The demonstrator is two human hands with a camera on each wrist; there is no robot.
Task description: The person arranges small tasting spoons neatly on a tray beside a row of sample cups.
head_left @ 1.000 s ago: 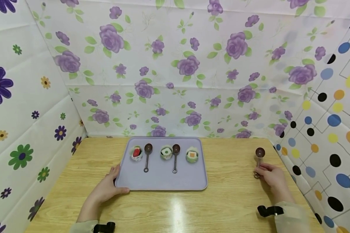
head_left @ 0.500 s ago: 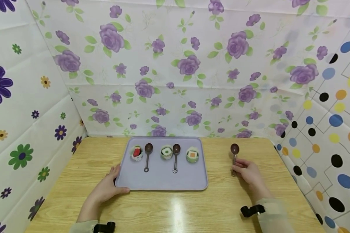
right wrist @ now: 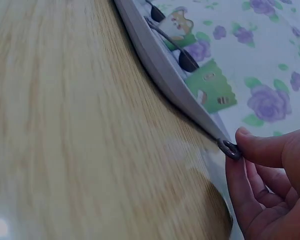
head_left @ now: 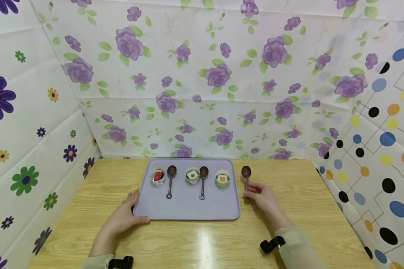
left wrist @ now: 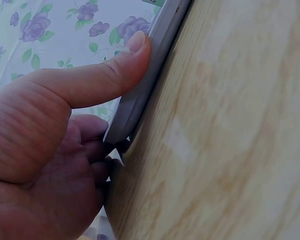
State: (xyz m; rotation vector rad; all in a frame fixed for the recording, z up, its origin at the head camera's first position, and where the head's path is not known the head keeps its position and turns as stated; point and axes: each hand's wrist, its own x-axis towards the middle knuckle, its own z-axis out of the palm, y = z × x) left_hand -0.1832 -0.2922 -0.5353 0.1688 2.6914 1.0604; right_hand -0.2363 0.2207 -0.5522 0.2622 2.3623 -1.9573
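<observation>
A pale lilac tray (head_left: 185, 207) lies on the wooden table, bearing two brown round-bowled spoons (head_left: 171, 171) with ring-ended handles. My left hand (head_left: 121, 218) holds the tray's front left corner, thumb along the front rim and fingers at the left side. Just right of the tray, my right hand (head_left: 262, 198) pinches the handle of a third brown spoon (head_left: 246, 172) between thumb and fingers. This handle's ring end (right wrist: 230, 149) shows in the right wrist view. Three small decorated cups (head_left: 222, 179) stand along the tray's back half; the leftmost (head_left: 158, 177) has something red inside.
The middle cup (head_left: 192, 175) stands left of one tray spoon. Behind the table (head_left: 202, 239) hangs a cloth (head_left: 219, 74) with purple roses. Patterned cloths close off the left and right sides.
My right hand has carried its spoon leftward across the table, from the far right to beside the tray's right edge. The left hand and the tray have stayed put.
</observation>
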